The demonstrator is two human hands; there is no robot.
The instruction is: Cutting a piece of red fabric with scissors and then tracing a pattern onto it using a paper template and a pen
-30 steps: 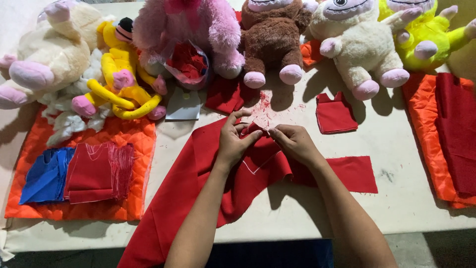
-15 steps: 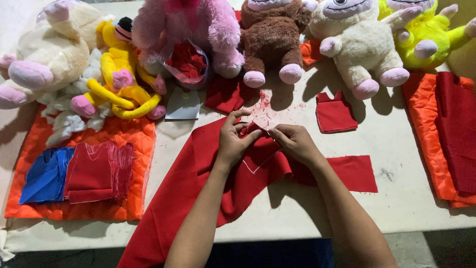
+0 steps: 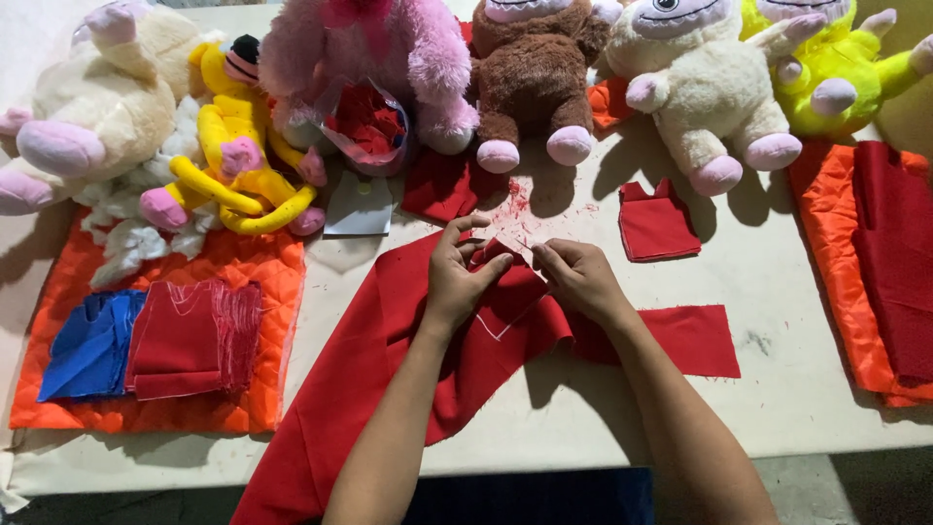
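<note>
Head view: long red cloth [image 3: 389, 389] lies across the table [image 3: 777, 389], running from lower left edge up to the centre, w/ a flat strip out to the right. White chalk line shows on it just below the hands. Cloth is bunched & folded up at the centre, where both hands meet.

Left hand [image 3: 457, 277] sits on the bunched part, fingers curled, thumb & forefinger closed on a small fold of the red cloth. Right hand [image 3: 578, 277] just beside it, fingers bent in, tips pinching the same raised fold from the other side. Can't tell if a tool is in either hand. Red thread bits scattered on the table just above the hands.

Containers: clear plastic bag [image 3: 364, 126] leans against the pink plush toy [image 3: 389, 49], open at top, holding red fabric scraps. Orange quilted mat [image 3: 243, 272] at left carries a stack of red cut pieces [image 3: 190, 335] & a blue piece [image 3: 87, 345], side by side, touching. Second orange mat [image 3: 826, 214] at right edge w/ dark red fabric on it.

Small red cut piece [image 3: 656, 222] lies alone, right of the hands. Row of plush toys along the far edge: cream, yellow, pink, brown [image 3: 530, 78], white, green.
</note>
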